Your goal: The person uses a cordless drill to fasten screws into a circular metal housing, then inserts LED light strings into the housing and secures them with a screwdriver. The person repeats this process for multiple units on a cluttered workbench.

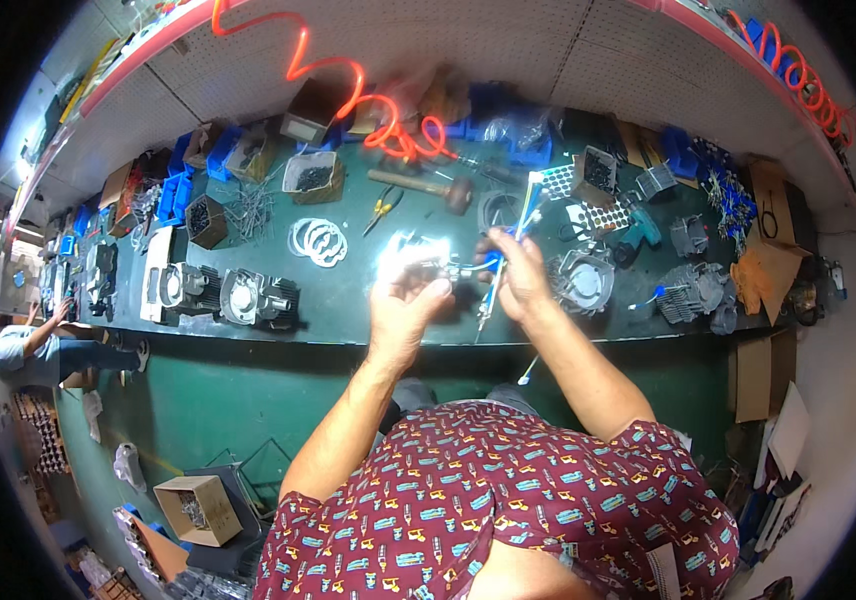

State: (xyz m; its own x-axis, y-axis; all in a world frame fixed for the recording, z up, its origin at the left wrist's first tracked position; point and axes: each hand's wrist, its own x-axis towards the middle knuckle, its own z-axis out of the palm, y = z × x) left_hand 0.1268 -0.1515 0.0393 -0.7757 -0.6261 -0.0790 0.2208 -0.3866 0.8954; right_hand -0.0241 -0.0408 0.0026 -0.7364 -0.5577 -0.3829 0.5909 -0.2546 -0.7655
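Note:
Over the near edge of the green-topped bench (348,312), both my hands are raised close together. My right hand (518,275) is closed round a bundle of thin blue and white wires (526,212) with pale connectors at the ends; one loose end hangs below. My left hand (406,310) is closed, thumb against the fingers, and white glare hides most of what it grips. A short wire with a metal end spans the gap between the hands. Beyond the right hand lies a round grey metal motor housing (584,280).
More cast housings (258,297) sit at left, another (693,292) at right. Behind are flat rings (318,242), yellow-handled pliers (383,208), a mallet (428,187), a screw box (313,177) and a teal power drill (638,235). An orange coiled hose (358,90) hangs above. Another person (28,340) works far left.

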